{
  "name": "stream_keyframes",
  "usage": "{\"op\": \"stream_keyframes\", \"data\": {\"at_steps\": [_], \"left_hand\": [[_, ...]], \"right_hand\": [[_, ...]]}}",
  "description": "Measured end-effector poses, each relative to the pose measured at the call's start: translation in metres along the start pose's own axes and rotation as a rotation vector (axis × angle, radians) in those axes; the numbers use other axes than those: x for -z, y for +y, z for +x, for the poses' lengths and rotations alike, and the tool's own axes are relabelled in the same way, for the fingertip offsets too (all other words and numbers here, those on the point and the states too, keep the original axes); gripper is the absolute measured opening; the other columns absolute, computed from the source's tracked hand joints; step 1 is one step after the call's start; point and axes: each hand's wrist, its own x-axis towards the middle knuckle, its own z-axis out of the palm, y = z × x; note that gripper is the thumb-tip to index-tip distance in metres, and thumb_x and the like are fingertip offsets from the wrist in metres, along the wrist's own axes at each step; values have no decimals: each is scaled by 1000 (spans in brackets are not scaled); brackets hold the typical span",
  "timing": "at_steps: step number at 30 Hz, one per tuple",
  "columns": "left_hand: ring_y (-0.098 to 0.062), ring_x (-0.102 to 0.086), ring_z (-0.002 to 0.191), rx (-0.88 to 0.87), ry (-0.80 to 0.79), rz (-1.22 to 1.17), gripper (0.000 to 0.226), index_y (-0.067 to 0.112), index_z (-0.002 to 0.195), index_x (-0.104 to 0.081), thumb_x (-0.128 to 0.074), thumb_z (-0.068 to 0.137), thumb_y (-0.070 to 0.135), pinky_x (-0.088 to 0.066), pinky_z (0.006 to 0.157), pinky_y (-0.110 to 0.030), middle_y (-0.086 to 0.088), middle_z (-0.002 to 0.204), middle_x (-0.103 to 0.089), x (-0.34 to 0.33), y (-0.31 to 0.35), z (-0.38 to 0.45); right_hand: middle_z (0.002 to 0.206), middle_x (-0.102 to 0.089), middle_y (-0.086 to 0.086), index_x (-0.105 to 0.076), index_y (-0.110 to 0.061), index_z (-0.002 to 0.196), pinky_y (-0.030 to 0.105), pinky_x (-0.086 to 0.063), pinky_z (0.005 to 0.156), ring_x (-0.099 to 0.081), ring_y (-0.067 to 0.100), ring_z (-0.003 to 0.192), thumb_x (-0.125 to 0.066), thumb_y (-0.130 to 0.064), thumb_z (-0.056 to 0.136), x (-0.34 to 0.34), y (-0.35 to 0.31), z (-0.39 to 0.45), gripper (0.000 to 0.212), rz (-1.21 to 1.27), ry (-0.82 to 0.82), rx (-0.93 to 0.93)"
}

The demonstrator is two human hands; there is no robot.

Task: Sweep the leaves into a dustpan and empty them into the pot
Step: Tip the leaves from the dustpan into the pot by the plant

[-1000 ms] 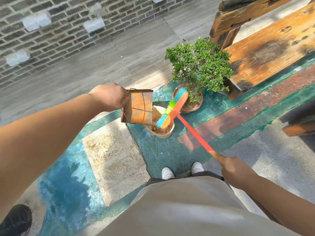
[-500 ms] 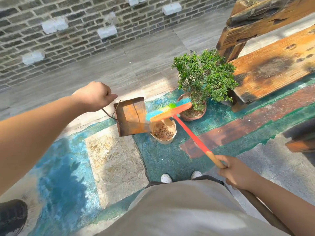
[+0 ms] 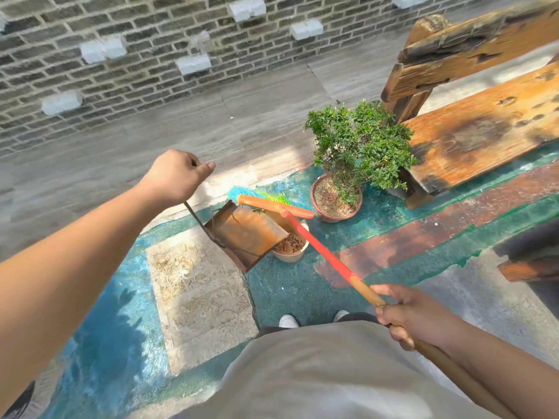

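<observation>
Right hand [image 3: 414,319], near right, fist closed round the broom [image 3: 320,249] handle. Left hand [image 3: 178,173], farther left, closed on the dustpan [image 3: 248,234] wire handle. Dustpan hangs below and right of that hand, tilted, lip over the pot [image 3: 292,247]. Dry leaves [image 3: 290,242] lie inside the pot. Risk: broom head at the pan's far edge may flick debris past the rim, or knock the potted plant [image 3: 357,146] just beyond.

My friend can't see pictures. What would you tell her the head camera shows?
A person's left hand holds a rusty dustpan over a small pot of dry leaves, while the right hand holds a red broom. A potted bush and wooden bench stand nearby.
</observation>
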Motion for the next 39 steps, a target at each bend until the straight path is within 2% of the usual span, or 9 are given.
{"op": "stream_keyframes", "data": {"at_steps": [8,13,17,21,25,27,31,35,39], "left_hand": [[-28,-41,53,-77,-36,-124,48,-6,73,-59,-53,94,37,-29,51,-31,-11,52,-45,-38,70,-25],[-31,-50,64,-171,-85,-74,44,10,63,-50,-49,95,40,-32,54,-33,-19,63,-56,-61,126,-50],[-32,-45,63,-246,-129,-84,46,5,63,-51,-50,95,39,-30,55,-35,-19,60,-51,-86,192,-83],[-30,-45,60,-303,-156,-100,51,-8,74,-56,-53,92,40,-34,57,-35,-24,64,-52,-116,254,-120],[-26,-42,51,-366,-183,-131,47,8,55,-49,-56,89,40,-31,51,-32,-13,54,-47,-151,318,-175],[-25,-40,51,-402,-203,-133,42,8,61,-52,-57,88,40,-28,50,-32,-13,55,-47,-170,350,-203],[-40,-52,64,-539,-231,-50,44,5,60,-50,-57,90,36,-28,53,-36,-25,64,-53,-214,418,-269],[-37,-54,69,-648,-314,-52,44,4,60,-53,-56,90,36,-31,57,-37,-27,69,-57,-263,481,-331],[-43,-56,73,-797,-475,3,47,6,52,-49,-56,91,31,-28,55,-37,-31,67,-55,-326,539,-395]], "right_hand": [[62,-46,7,-56,-24,105,16,-28,38,-36,13,36,-46,7,87,10,19,-31,37,46,71,-64],[63,-45,6,-50,-17,123,14,-28,37,-37,10,36,-44,5,90,38,44,-61,40,86,139,-51],[65,-46,6,-51,-14,125,14,-29,36,-40,10,35,-46,1,91,70,76,-95,38,160,166,-55],[63,-47,6,-54,-18,117,15,-31,37,-42,11,36,-47,0,91,105,116,-135,32,208,188,-28],[51,-51,1,-57,-16,110,14,-32,37,-43,10,36,-45,3,87,147,167,-181,32,261,230,-11],[45,-49,-1,-57,-12,106,14,-32,37,-42,10,34,-44,5,86,168,195,-207,29,276,233,-2],[58,-43,8,-50,-14,96,14,-31,36,-38,11,35,-46,3,86,207,256,-257,20,342,275,9],[61,-42,9,-46,-16,88,11,-30,35,-38,9,31,-43,3,90,234,318,-298,19,459,350,-13],[61,-41,10,-42,-8,98,10,-30,31,-41,10,30,-40,3,92,254,378,-336,13,547,418,-63]]}}
